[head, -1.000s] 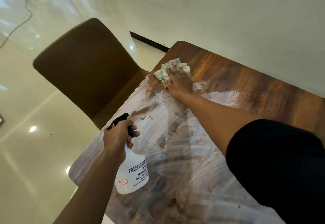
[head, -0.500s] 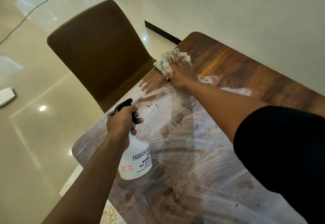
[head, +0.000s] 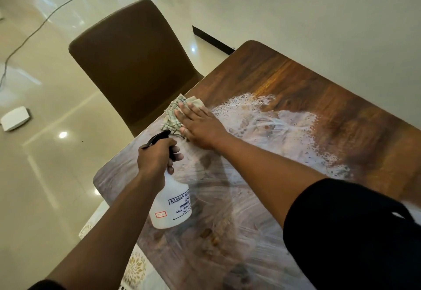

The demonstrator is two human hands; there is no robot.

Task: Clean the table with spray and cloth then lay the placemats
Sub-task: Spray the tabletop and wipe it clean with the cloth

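A dark wooden table (head: 284, 78) is smeared with white foamy spray streaks over its near and middle part. My right hand (head: 200, 125) lies flat with straight fingers on a folded checked cloth (head: 175, 114) near the table's left edge. My left hand (head: 157, 155) grips the neck and black trigger of a white spray bottle (head: 173, 205), which it holds upright over the table's left side. A white placemat with a gold flower pattern (head: 134, 269) shows below the table's near left edge.
A brown chair (head: 134, 62) stands pushed against the table's left side. A white flat device (head: 14, 118) and a grey cable (head: 38, 28) lie on the glossy tiled floor at left. A pale wall runs along the table's far side.
My right hand has swept the cloth from the far left corner back toward me along the left edge. The bottle stays in my left hand; the view has shifted.
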